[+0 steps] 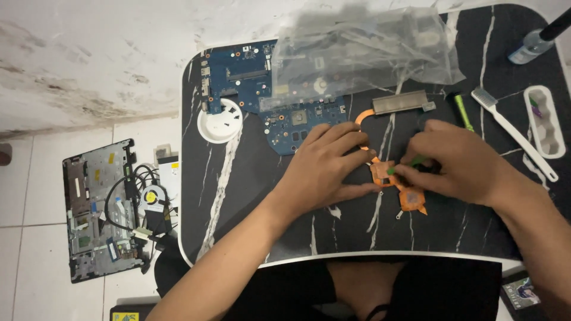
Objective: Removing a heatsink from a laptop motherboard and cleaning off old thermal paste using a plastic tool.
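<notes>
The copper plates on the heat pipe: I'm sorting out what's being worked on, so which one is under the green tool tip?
The upper copper plate, between the left hand and right hand. The lower copper plate lies uncovered, nearer the table's front edge.

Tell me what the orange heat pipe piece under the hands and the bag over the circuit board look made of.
Heat pipe piece: apparently copper, given its matte orange-brown metallic plates and thin curved pipe. Bag: thin clear plastic film, crinkled and glossy, with the blue circuit board showing through it.
</notes>
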